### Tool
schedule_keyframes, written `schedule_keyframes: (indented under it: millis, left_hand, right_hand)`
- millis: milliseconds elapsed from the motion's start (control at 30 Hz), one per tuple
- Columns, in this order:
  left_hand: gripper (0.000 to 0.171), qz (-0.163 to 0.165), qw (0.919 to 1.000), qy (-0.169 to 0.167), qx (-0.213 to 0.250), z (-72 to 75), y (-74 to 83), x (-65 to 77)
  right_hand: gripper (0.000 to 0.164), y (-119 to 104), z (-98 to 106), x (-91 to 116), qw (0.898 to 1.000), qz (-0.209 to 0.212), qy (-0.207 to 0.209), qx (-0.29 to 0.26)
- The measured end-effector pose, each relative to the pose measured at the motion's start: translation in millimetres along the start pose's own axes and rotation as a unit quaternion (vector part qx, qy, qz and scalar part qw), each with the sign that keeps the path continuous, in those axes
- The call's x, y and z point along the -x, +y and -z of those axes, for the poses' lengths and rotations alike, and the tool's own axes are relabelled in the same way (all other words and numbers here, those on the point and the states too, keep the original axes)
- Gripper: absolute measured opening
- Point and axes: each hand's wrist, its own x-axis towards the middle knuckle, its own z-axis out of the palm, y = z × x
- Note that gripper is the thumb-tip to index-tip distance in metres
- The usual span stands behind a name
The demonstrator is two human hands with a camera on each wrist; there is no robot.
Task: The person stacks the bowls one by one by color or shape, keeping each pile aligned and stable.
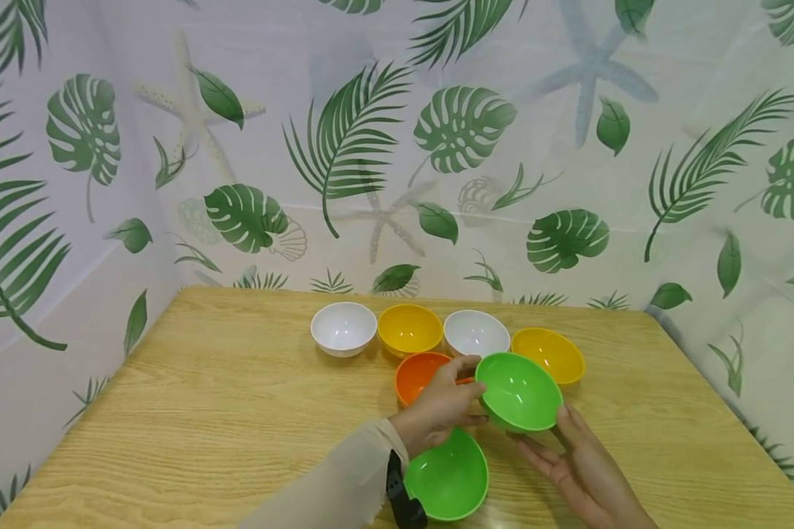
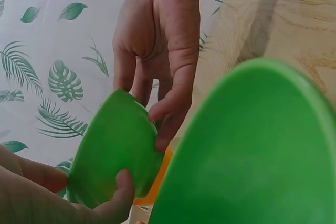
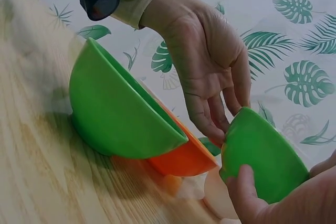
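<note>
Both hands hold a green bowl (image 1: 519, 393) above the table, its inside facing up and tilted towards me. At its left edge, my left hand (image 1: 440, 404) grips the rim with bent fingers. My right hand (image 1: 585, 470) holds the opposite side, thumb at the rim and fingers below. Another green bowl (image 1: 448, 481) stands on the table under my left wrist; in the right wrist view this green bowl (image 3: 123, 103) shows from the side. Just behind my left hand is an orange bowl (image 1: 420, 375), partly hidden.
Along the back of the wooden table (image 1: 225, 411) stand a white bowl (image 1: 344, 329), a yellow bowl (image 1: 409, 329), a second white bowl (image 1: 475, 332) and a second yellow bowl (image 1: 551, 354). A leaf-patterned cloth (image 1: 370, 147) hangs behind. My left wrist wears a black watch (image 1: 400, 488).
</note>
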Motion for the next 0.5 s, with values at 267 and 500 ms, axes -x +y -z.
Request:
schedule_keyframes:
  millis: [267, 500]
  left_hand:
    - [0.038, -0.015, 0.9999, 0.003, 0.008, 0.7, -3.2, -1.0]
    - [0.036, -0.032, 0.9984, 0.009, 0.045, -0.3, -4.2, 0.3]
  right_hand:
    - [0.061, -0.6, -5.3, 2.5, 1.000, 0.011, -0.006, 0.016]
    - [0.062, 0.4, -9.7, 6.9, 0.997, 0.043, -0.043, 0.041]
